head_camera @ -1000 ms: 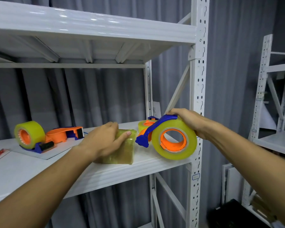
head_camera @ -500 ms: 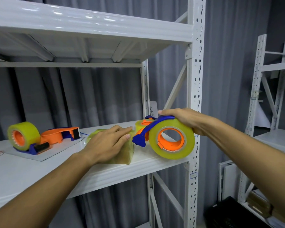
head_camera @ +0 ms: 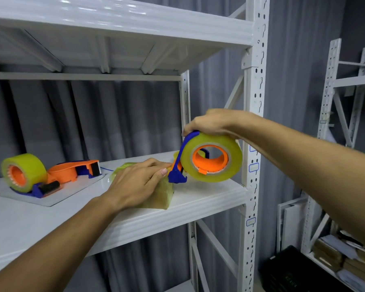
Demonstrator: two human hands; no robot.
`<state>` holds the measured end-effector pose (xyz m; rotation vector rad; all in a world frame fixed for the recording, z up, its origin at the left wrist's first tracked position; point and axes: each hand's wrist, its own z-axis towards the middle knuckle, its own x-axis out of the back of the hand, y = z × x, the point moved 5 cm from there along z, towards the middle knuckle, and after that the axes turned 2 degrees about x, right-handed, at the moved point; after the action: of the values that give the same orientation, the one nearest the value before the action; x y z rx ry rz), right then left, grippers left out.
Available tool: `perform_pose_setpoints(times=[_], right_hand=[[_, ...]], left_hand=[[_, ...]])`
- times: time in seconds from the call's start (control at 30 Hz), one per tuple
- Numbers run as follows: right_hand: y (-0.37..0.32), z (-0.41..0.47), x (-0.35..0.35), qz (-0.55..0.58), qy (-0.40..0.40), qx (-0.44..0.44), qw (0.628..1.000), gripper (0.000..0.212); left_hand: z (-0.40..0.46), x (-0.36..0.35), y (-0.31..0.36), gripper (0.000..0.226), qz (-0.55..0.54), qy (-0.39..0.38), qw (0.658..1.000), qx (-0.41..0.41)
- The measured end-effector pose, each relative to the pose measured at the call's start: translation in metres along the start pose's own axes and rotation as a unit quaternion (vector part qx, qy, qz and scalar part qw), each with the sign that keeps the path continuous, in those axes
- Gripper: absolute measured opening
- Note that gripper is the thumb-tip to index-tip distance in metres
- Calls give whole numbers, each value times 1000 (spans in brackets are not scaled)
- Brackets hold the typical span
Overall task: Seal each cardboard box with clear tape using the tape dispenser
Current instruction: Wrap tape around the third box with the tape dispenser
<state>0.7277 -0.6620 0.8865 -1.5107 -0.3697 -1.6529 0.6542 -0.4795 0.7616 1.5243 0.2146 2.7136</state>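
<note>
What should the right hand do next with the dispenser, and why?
Probably draw the dispenser back across the box. Its blue nose sits at the box's top edge, the right hand grips it from above, and the left hand presses the box down on the shelf.

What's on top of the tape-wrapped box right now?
The left hand lies flat on the box, fingers straight. The dispenser's blue nose meets its right edge. The box top under the hand is hidden.
</note>
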Motion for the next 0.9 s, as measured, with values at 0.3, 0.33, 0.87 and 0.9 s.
perform_pose_setpoints(times=[0.3,0.33,0.87,0.9], right_hand=[[19,-13,-13,45,-23,-30,998,31],[23,-16,-15,67,-17,-48,996,30],[21,-4,-18,81,-50,-36,995,23],[32,-5,-21,132,-53,-72,987,30]], left_hand=[[-1,-3,-1,45,9,19,1000,3],[-1,-4,-1,47,12,20,1000,2],[1,-8,0,58,8,35,999,-22],[1,-9,-1,61,6,33,999,-23]])
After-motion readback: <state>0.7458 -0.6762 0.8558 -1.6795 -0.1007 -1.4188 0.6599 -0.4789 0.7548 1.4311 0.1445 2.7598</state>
